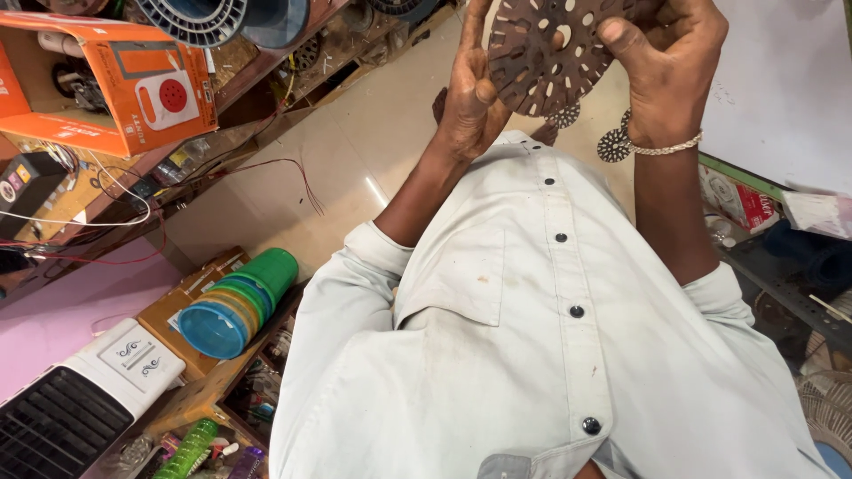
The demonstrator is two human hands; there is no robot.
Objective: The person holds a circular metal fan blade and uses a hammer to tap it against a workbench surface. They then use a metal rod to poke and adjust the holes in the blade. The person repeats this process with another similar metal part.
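One rusty perforated metal disc (550, 53), held up between both hands: left hand (466, 98) pinching its left edge, right hand (666, 66) gripping its right edge.

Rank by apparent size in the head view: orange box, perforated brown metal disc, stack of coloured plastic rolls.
1. orange box, cropped by the frame
2. perforated brown metal disc, partly cropped
3. stack of coloured plastic rolls
Differing camera distance makes true sizes unsure.

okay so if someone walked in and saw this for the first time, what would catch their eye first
Most likely the rusty brown metal disc full of slots and holes, held up at the top between the left hand and the right hand. Next, the pale buttoned shirt filling the lower middle. Then the stack of bright plastic cups lying at lower left, and the orange box on the shelf at upper left.
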